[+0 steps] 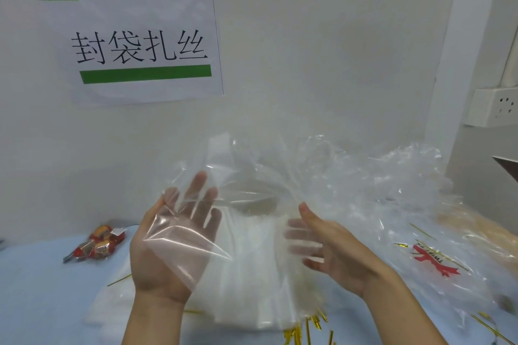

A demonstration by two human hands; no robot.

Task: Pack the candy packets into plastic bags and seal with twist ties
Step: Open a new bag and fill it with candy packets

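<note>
A clear plastic bag is raised in front of me over the table. My left hand lies palm up with straight fingers, and a corner of the bag drapes across it. My right hand reaches in from the right with straight fingers that go blurred behind the film at the bag's side. A sealed bag of red and orange candy packets lies at the left on the blue table. Gold twist ties lie scattered under the hands.
A stack of flat white plastic bags sits under the hands. Crumpled clear film piles up at the right, over a twist tie packet with a red bow print. A printed sign hangs on the wall; a socket at far right.
</note>
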